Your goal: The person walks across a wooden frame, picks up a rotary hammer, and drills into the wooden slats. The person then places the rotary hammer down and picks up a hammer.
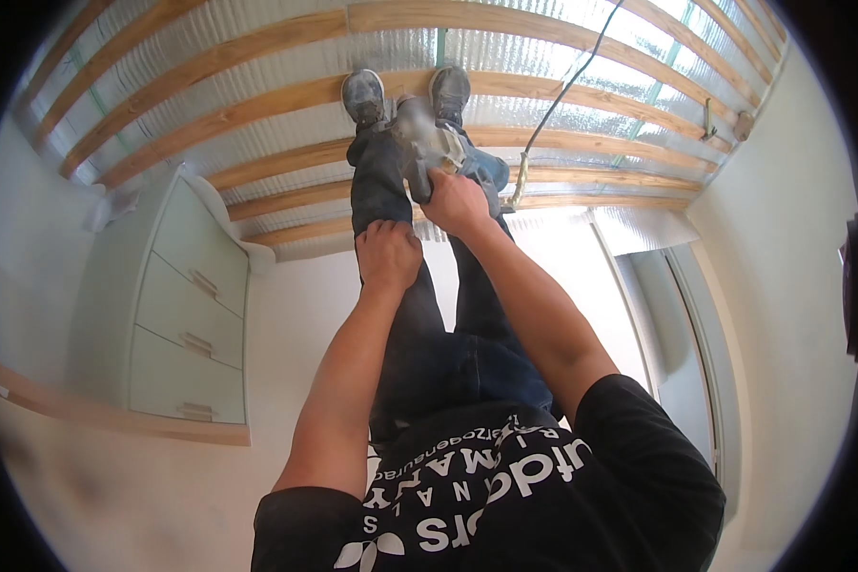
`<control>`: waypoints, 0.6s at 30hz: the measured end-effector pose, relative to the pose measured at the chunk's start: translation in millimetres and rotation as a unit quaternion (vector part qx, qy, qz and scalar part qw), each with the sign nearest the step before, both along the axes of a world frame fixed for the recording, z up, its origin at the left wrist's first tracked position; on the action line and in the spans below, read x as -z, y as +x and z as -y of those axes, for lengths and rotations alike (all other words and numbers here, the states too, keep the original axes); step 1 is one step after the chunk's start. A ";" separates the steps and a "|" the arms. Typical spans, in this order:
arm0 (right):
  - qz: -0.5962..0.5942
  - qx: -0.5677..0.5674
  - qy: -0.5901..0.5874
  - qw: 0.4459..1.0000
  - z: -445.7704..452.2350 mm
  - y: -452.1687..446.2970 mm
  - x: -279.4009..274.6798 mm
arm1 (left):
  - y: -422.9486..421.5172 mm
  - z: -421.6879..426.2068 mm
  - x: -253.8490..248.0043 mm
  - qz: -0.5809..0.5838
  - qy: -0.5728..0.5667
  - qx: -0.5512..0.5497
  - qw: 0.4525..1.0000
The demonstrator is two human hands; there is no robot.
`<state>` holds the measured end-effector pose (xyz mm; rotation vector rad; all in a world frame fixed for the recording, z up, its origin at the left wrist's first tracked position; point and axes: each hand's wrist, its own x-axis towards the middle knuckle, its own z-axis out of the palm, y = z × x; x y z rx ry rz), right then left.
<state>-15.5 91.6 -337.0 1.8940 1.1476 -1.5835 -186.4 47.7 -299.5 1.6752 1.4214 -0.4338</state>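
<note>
My right hand [456, 205] is closed around the handle of a grey tool [429, 138], whose shape is partly blurred. The tool sits between my lower legs, just below my shoes. My left hand [389, 255] lies on one dark trouser leg [379, 191] near the knee, its fingers curled over the cloth. Both of my shoes [362, 95] rest on a wooden batten [286, 95]. A dark cable [572, 81] hangs to the right of the tool; where its lower end connects is unclear.
Curved-looking wooden battens run across silvery foil sheeting [257, 129]. A pale green drawer cabinet [186, 296] stands at the left, with a wooden edge below it. White wall [791, 210] and a framed opening [677, 324] are at the right.
</note>
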 end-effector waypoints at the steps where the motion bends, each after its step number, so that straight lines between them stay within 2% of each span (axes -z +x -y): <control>1: -0.003 0.001 -0.001 1.000 -2.6 0.4 0.4 | -0.6 -0.7 1.4 0.001 0.003 0.000 1.000; 12: -0.004 -0.012 -0.019 1.000 -0.8 1.1 10.6 | 3.7 -2.6 -4.7 -0.013 -0.036 -0.003 0.999; 18: -0.009 -0.015 -0.004 1.000 -5.6 1.3 10.9 | 2.9 -2.2 1.0 -0.005 -0.013 -0.002 1.000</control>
